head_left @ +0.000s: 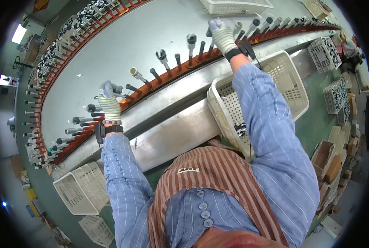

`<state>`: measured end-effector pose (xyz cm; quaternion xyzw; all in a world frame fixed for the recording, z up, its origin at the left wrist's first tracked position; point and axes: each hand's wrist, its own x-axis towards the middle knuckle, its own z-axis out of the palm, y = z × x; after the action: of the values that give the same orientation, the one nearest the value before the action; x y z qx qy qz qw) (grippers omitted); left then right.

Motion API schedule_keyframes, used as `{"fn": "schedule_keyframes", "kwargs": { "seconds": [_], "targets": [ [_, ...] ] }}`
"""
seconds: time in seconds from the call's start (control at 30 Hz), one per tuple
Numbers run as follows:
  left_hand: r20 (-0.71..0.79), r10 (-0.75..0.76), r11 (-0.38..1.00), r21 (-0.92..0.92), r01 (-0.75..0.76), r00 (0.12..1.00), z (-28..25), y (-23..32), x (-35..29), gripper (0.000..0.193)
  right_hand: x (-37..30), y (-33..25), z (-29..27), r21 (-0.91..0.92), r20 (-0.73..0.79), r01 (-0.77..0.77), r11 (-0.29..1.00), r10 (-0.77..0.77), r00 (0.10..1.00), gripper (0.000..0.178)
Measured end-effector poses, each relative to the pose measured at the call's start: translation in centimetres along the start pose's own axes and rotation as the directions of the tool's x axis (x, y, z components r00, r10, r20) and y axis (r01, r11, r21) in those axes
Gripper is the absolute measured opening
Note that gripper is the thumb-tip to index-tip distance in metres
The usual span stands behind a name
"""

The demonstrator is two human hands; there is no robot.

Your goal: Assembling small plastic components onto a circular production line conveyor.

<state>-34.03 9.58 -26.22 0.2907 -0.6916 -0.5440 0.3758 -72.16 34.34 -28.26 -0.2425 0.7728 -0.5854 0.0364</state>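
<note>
Nearest, left hand gloved, fingers curled shut around a small dark cylindrical part on a peg at the desk's near orange rim. Right hand farther along the rim, fingers closed on another part. Probably light, rigid, smooth; best pinched round the barrel.

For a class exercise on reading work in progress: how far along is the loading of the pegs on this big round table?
Done: several pegs already carry grey or cream parts. In hand: the left hand and the right hand, both gloved, reach pegs at the orange rim. Left: bare black pegs stand between them; the white basket looks nearly empty.
</note>
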Motion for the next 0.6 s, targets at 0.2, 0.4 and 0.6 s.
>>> {"fn": "schedule_keyframes", "kwargs": {
  "seconds": [0.2,0.4,0.6],
  "targets": [
    [-0.051,0.043,0.971,0.238,-0.029,0.998,-1.7,1.2,0.7,0.04,-1.1,-0.6,0.9,-0.138,0.147,-0.008,0.99,0.028,0.989,0.061],
    [-0.235,-0.088,0.931,0.326,0.164,0.968,-2.9,-2.0,-1.6,0.044,-9.4,0.6,-9.2,-0.147,0.311,0.105,0.983,-0.055,0.949,0.049],
    [-0.1,0.229,0.863,0.481,-0.154,0.968,11.0,2.7,-7.7,0.024,-17.2,10.2,-31.9,-0.601,-0.177,-0.473,0.644,0.47,0.865,0.041]
  ]
}}
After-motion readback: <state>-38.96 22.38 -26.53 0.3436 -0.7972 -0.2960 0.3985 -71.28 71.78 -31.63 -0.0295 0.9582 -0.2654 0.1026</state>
